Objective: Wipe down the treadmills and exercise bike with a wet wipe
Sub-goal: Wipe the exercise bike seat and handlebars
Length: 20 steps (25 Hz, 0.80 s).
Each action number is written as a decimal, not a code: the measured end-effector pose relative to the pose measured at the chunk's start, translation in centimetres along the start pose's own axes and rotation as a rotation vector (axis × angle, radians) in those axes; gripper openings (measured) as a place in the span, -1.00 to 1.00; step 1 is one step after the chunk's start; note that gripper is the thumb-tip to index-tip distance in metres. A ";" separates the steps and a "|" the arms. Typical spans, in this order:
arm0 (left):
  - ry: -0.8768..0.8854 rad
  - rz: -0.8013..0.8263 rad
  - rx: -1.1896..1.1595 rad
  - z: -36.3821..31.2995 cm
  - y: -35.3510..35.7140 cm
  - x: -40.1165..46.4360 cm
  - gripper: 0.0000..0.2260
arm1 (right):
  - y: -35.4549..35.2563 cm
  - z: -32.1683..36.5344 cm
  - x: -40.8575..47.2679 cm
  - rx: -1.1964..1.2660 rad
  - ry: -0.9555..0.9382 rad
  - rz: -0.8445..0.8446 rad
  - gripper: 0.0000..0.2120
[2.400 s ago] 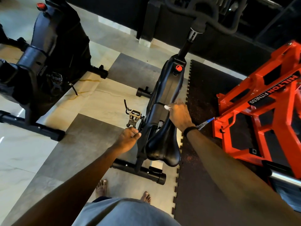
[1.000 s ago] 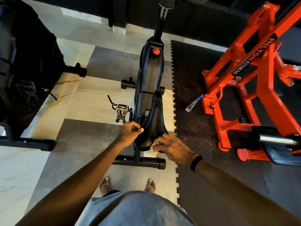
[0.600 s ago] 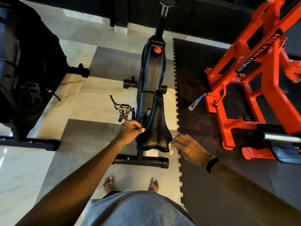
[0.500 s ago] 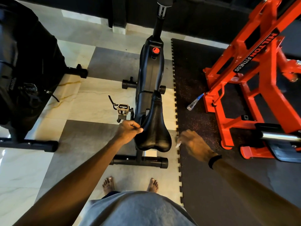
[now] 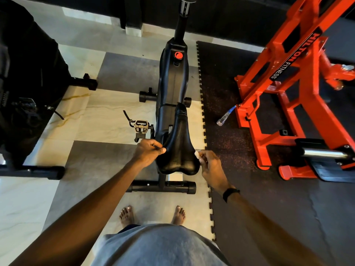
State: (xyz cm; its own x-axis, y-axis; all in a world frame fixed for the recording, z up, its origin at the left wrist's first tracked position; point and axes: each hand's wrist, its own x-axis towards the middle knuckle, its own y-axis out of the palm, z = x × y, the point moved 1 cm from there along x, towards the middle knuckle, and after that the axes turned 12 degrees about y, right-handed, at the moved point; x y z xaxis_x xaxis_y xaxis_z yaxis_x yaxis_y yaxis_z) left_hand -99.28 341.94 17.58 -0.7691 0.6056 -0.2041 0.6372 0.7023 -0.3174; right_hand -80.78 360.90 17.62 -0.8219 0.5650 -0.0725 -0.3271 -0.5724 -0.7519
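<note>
Pinching the wet wipe (image 5: 197, 154) in my right hand (image 5: 210, 167), wadded small at the fingertips, just touching the right rear edge of the saddle (image 5: 177, 150); my left hand (image 5: 147, 153) grips the saddle's left edge to steady the exercise bike (image 5: 173, 83). Risk one: the wad is tiny, so a light pinch could let it slip on the next stroke and land on the rubber mat (image 5: 269, 198), picking up grit. Risk two: I'm barefoot near the rear stabiliser bar (image 5: 163, 186), and leaning in on the saddle could rock the bike toward my toes.
</note>
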 end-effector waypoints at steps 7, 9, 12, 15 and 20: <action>0.027 0.006 0.016 0.1 0.0 0.4 -0.92 | 1.4 3.5 -4.1 0.043 0.216 -0.150 -0.78; 0.022 0.008 0.036 0.1 0.0 0.5 -0.91 | 1.6 4.6 -4.2 0.046 0.264 -0.151 -0.78; 0.025 0.013 0.049 -0.2 -0.1 0.6 -0.87 | 1.8 5.8 -3.6 0.033 0.320 -0.156 -0.79; 0.054 0.016 0.061 -0.2 -0.1 0.5 -0.91 | 2.1 7.1 -3.3 -0.006 0.324 -0.107 -0.78; 0.167 0.044 0.118 0.7 -0.7 0.3 -0.92 | 4.8 11.0 -2.7 -0.071 0.209 0.003 -0.82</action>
State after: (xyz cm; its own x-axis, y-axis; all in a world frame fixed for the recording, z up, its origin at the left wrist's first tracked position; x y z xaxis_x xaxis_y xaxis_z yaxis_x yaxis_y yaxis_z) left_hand -100.04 341.38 17.14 -0.7157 0.6952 -0.0664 0.6521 0.6312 -0.4200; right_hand -85.30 350.09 21.41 -0.7057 0.6787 -0.2035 -0.2853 -0.5351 -0.7952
